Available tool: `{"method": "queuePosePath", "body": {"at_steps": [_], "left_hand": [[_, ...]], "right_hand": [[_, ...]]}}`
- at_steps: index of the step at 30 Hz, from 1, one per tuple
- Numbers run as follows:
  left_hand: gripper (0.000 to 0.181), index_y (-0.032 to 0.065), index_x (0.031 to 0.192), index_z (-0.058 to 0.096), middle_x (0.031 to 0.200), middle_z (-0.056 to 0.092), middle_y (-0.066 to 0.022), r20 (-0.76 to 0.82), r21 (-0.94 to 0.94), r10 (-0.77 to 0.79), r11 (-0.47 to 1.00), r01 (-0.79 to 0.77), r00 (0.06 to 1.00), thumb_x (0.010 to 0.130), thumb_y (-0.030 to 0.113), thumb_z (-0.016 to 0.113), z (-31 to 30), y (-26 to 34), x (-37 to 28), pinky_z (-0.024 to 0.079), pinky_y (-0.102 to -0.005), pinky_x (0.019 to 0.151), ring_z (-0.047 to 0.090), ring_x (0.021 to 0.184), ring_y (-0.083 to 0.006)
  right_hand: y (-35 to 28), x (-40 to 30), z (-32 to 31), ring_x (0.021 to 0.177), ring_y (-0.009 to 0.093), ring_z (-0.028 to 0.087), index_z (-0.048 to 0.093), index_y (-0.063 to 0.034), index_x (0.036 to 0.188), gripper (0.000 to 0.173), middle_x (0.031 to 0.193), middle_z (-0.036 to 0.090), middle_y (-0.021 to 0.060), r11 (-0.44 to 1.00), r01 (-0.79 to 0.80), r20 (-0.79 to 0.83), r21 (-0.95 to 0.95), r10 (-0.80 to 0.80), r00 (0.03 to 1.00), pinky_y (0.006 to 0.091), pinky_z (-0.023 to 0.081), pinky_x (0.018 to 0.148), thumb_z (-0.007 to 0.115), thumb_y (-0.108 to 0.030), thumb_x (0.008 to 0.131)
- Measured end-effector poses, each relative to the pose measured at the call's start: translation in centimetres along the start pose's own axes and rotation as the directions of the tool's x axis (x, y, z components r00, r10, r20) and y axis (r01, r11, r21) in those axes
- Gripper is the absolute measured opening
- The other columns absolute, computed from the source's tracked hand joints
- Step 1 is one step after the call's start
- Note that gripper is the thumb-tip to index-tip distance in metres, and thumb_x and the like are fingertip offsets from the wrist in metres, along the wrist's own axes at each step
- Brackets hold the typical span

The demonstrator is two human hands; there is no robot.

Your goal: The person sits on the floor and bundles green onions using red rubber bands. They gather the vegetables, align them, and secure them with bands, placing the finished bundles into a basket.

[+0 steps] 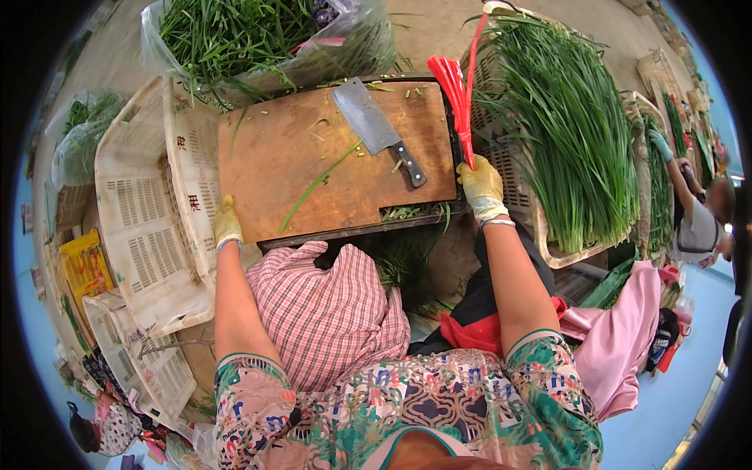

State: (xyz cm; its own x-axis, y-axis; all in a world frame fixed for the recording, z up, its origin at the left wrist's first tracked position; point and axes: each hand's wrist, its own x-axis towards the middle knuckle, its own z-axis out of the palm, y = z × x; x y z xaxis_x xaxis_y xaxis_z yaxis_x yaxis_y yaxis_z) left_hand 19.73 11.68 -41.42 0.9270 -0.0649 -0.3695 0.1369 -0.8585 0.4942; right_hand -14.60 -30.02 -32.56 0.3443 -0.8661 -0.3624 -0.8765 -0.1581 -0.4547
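Observation:
In front of me a wooden cutting board lies on a dark stand, its near right corner notched. My left hand, in a yellowish glove, grips the board's left edge with the thumb up. My right hand, gloved alike, is at the right edge; the lower end of a bunch of red plastic ties meets its fingers. Whether it grips the ties or the edge is hidden. A cleaver with a black handle lies on the board. One long green leaf and small cut bits are beside it.
Right, a crate heaped with long green Chinese chives. Cut greens fill a clear plastic bag beyond the board. White plastic crates stand left. Checked pink cloth covers my knee. A person works at far right, another lower left.

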Motion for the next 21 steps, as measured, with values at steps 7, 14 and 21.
{"method": "queuePosePath", "body": {"at_steps": [7,14,21], "left_hand": [[0.07,-0.0053,0.129,0.055,0.134,0.053,-0.0252,0.087,-0.154,-0.092,0.983,0.104,0.992,0.095,0.055,0.044,0.9,-2.0,2.3,0.036,-0.0388,0.107,0.049,0.128,-0.0346],[0.054,0.0026,0.14,0.045,0.139,0.05,-0.0116,0.557,-0.726,0.156,0.569,0.386,0.816,0.102,0.04,0.038,2.7,-5.4,3.6,0.035,-0.0389,0.109,0.046,0.127,-0.0268],[0.08,-0.0067,0.142,0.038,0.146,0.043,-0.0141,-0.002,-0.469,-0.06,0.882,0.052,0.998,0.093,0.054,0.053,2.2,-0.9,-1.1,0.035,-0.0324,0.107,0.047,0.125,-0.0251]], "right_hand": [[0.0,-2.1,2.7,0.064,0.025,0.066,0.06,-0.0099,0.122,0.04,0.091,0.069,0.0173,1.0,0.004,0.057,0.002,-0.004,0.998,0.0388,0.052,0.066,0.064,-0.028,0.087],[2.7,-0.4,3.3,0.085,0.043,0.064,0.069,-0.0086,0.089,0.034,0.088,0.067,0.0219,0.988,0.154,-0.031,0.021,-0.153,0.988,0.0492,0.05,0.07,0.054,-0.039,0.089],[1.7,2.8,1.3,0.064,0.016,0.058,0.06,-0.0079,0.125,0.04,0.087,0.066,0.0045,0.842,-0.092,0.111,0.532,0.038,0.993,0.0313,0.047,0.056,0.062,-0.022,0.087]]}}
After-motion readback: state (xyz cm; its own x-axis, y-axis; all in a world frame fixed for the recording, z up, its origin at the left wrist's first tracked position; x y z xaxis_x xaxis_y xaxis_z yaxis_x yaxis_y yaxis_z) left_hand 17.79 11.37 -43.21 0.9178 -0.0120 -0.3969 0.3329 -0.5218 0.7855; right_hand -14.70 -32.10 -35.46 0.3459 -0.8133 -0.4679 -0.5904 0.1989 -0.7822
